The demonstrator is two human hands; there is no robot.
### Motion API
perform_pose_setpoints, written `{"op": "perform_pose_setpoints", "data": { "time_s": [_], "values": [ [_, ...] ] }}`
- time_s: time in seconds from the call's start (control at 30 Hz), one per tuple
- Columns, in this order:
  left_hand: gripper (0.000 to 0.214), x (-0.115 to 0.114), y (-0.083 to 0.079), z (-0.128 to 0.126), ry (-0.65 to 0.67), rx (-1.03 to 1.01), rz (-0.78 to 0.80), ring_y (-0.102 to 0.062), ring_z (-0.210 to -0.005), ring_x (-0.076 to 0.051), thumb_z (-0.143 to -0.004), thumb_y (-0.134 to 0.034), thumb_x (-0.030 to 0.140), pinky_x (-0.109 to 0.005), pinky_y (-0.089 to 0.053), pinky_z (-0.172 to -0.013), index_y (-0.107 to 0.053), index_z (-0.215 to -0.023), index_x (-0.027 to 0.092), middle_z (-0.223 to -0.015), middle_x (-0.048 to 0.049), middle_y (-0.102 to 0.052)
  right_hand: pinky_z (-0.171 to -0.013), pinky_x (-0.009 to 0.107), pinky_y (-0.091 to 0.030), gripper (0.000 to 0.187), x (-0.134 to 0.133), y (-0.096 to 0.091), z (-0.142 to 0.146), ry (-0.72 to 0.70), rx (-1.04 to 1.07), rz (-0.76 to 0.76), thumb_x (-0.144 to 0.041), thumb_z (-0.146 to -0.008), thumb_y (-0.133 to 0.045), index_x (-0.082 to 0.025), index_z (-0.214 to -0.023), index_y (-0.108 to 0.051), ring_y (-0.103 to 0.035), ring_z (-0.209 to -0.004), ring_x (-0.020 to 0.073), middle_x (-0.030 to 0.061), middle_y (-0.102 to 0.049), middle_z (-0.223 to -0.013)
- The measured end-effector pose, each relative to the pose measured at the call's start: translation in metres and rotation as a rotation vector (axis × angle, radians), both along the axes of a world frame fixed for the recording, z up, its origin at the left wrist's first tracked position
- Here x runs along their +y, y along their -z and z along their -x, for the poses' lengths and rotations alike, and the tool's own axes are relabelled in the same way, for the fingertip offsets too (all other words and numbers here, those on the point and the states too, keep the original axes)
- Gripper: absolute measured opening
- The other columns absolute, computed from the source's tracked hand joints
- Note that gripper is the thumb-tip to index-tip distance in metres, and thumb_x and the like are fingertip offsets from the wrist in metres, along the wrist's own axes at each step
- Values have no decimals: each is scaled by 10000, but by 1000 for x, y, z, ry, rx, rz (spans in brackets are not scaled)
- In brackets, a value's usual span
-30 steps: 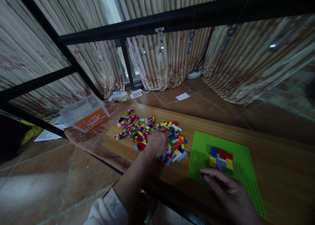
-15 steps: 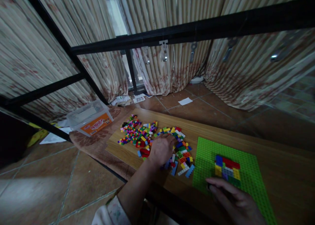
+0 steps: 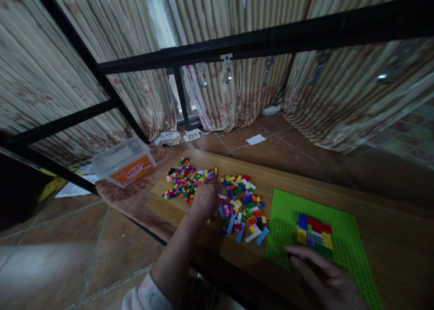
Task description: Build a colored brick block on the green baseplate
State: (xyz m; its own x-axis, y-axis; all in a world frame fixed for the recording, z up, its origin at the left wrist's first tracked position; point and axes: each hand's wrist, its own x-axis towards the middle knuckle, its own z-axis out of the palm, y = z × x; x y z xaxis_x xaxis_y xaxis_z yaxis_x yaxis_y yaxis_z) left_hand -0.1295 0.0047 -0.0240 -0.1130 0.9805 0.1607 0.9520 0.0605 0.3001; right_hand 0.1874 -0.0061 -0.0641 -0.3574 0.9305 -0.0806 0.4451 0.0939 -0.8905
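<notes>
A heap of small coloured toy bricks (image 3: pixel 237 203) lies on a wooden table (image 3: pixel 278 176). My left hand (image 3: pixel 204 200) rests in the heap's middle, fingers curled down onto bricks; what they hold is hidden. To the right lies a green studded baseplate (image 3: pixel 342 251) with a small flat block of blue, red, yellow and grey bricks (image 3: pixel 313 232) built on it. My right hand (image 3: pixel 322 278) lies on the baseplate's near edge, fingers spread flat, just in front of the built block.
A clear plastic box with an orange label (image 3: pixel 124 163) sits on a patterned cloth (image 3: pixel 135 197) left of the table. Black metal bars (image 3: pixel 237 45) cross above. Striped curtains hang behind, and papers (image 3: pixel 256 139) lie on the tiled floor.
My left hand has slid leftward through the heap, uncovering bricks on its right side. The right hand stays on the baseplate. The camera tilted slightly.
</notes>
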Motion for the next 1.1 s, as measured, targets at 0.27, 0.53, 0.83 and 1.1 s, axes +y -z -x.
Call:
{"op": "perform_pose_setpoints", "data": {
  "time_s": [0.27,0.53,0.83,1.1],
  "values": [
    [359,13,3,-13,-42,103,-44,-557,-1017,-223,-819,-435,60,-355,-438,-936,-696,-1022,200,-1111,-84,-653,-592,153,-540,322,-1,-4,2,18,25,-14,-527,-714,-653,-270,-869,-767,-701,-668,156,13,-752,-791],
    [298,17,6,-20,-80,110,-12,-547,-1000,-222,-845,-446,107,-346,-432,-932,-699,-978,190,-1041,-99,-643,-536,187,-524,309,-2,-12,5,66,120,93,-496,-723,-672,-247,-884,-760,-648,-603,147,19,-716,-707],
    [265,24,13,-15,-84,134,-55,-589,-975,-243,-829,-462,127,-353,-445,-911,-698,-942,170,-1000,-100,-671,-651,204,-514,241,0,-20,9,53,328,139,-312,-686,-742,-255,-921,-743,-637,-724,128,10,-702,-799],
    [259,26,6,-20,-82,182,-11,-612,-937,-251,-809,-477,142,-349,-441,-901,-699,-937,177,-928,-87,-694,-668,216,-505,212,-2,-17,8,53,276,42,-291,-729,-699,-254,-935,-736,-623,-732,125,-2,-671,-784]
  ]
}}
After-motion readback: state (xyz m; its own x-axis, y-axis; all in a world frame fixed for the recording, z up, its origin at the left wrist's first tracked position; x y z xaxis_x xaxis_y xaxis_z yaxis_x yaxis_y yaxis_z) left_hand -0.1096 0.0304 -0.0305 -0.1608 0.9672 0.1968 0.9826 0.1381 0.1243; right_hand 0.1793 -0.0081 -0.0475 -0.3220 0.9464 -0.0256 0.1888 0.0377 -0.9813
